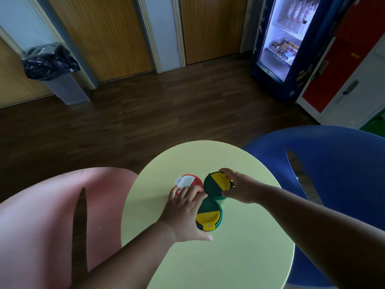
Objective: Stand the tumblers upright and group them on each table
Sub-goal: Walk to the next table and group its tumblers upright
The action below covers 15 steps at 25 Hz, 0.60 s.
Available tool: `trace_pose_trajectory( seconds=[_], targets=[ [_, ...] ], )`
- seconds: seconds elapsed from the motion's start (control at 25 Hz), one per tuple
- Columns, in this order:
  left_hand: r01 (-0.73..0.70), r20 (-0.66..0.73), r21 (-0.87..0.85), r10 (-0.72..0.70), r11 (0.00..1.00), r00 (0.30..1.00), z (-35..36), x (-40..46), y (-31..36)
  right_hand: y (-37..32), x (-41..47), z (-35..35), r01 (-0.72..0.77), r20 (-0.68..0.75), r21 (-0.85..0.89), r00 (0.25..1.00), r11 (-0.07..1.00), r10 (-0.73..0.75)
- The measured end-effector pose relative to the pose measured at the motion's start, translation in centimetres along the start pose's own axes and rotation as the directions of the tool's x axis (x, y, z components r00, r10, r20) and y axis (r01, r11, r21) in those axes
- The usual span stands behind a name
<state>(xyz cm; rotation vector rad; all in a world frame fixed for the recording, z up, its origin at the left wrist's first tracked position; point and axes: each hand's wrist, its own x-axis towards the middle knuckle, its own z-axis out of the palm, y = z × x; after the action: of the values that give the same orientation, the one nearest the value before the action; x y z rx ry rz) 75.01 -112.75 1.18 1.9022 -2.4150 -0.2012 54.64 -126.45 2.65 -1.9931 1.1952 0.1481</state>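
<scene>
A person's left hand (184,213) lies with fingers spread over the red tumbler (190,183) and against the near green tumbler (209,215), while the right hand (237,187) curls around the lid of the far green tumbler (217,185). All three stand upright, touching in a cluster at the middle of a round yellow table (208,257). A pink chair (41,215) stands left, a blue chair (333,167) right.

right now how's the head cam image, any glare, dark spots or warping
Head view: dim overall, with the forearms nearly in shadow; the lit fridge interior blows out to glare at upper right; wide-angle bending curves the door frames; the round table and three tumbler lids, such as the red one, stay sharp enough to read.
</scene>
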Motion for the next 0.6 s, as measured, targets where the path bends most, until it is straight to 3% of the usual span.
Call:
trace_pose_trajectory(
  seconds=[0.08,0.2,0.28,0.4,0.6],
  targets=[
    [-0.005,-0.092,-0.139,-0.008,0.990,0.996,-0.4,0.1,-0.5,-0.1,0.1,0.2,-0.018,0.003,0.007,1.000,1.000,0.018],
    [0.171,-0.251,-0.408,-0.290,0.897,0.924,-0.5,1.1,-2.4,-0.3,0.4,0.4,-0.081,-0.024,0.058,0.996,0.995,0.082],
    [0.332,-0.155,-0.500,-0.460,0.800,0.874,-0.4,2.0,-3.6,-0.5,0.7,0.6,-0.103,-0.045,0.061,0.993,0.993,0.106],
    [0.459,0.114,-0.573,-0.489,0.679,0.865,-0.2,2.5,-4.5,-0.6,0.7,0.6,-0.101,-0.054,0.041,0.993,0.994,0.104],
    [0.474,0.102,-0.604,-0.528,0.640,0.843,0.1,2.7,-4.2,-0.8,0.8,0.6,-0.083,-0.053,0.007,0.995,0.997,0.083]
  ],
)
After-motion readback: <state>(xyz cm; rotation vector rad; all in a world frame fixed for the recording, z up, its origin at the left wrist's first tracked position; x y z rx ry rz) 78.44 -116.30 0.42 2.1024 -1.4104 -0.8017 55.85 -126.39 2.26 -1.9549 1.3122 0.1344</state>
